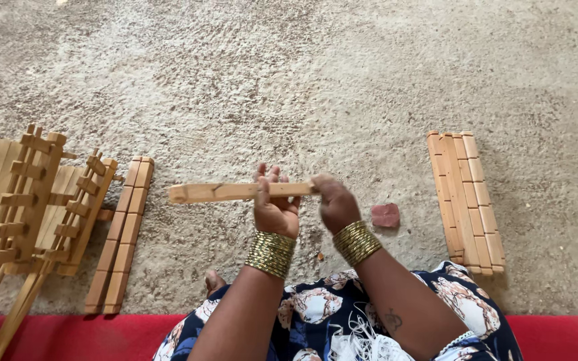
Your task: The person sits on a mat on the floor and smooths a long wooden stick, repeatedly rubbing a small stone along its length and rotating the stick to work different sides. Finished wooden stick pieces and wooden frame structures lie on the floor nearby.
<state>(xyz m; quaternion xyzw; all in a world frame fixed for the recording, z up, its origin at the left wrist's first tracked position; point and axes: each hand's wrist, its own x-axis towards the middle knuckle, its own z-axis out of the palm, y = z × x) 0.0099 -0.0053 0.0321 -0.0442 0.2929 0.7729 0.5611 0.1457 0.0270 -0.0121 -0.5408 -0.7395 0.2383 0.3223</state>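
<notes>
A notched wooden strip (215, 192) is held level in front of me, pointing left. My left hand (274, 204) wraps around it near its right part, fingers curled over the top. My right hand (334, 200) grips the strip's right end with closed fingers. Both wrists wear stacks of gold bangles. Below my hands lie my lap in a dark blue patterned cloth (316, 321) and a tuft of white threads (362, 341).
A row of notched wooden strips (466, 200) lies on the rough concrete floor at the right, a small reddish stone (385, 215) beside it. Two more strips (123, 234) lie at the left, next to assembled wooden frames (28, 200). A red mat (68, 337) runs along the bottom edge.
</notes>
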